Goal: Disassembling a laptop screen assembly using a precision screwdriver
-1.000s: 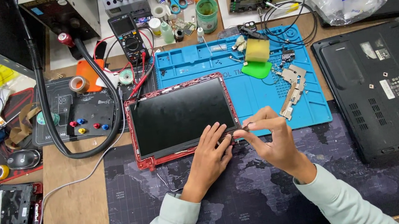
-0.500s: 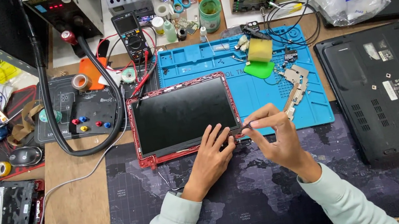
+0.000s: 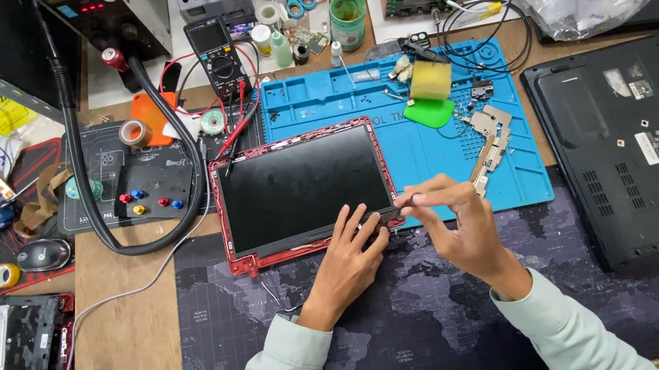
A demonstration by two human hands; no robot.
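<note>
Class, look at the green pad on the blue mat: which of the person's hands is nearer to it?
Right. The right hand lies just below the green pad, at the screen's lower right corner. The left hand rests further left, on the screen's bottom edge.

Two forearms enter from the bottom centre of the frame. Both are clothed in long sleeves of a pale grey-green woven fabric, plain, with no visible print, stripe or button. The left sleeve [image 3: 286, 369] shows soft folds and creases along its length and ends at the wrist in a simple hemmed cuff. The right sleeve [image 3: 574, 335] is of the same cloth, likewise creased, its cuff also ending at the wrist. The left hand [image 3: 349, 254] and the right hand [image 3: 462, 227] are bare: no gloves. No ring, watch or wrist strap can be made out on either. A further fold of the same garment shows at the bottom edge, between the sleeves.
</note>
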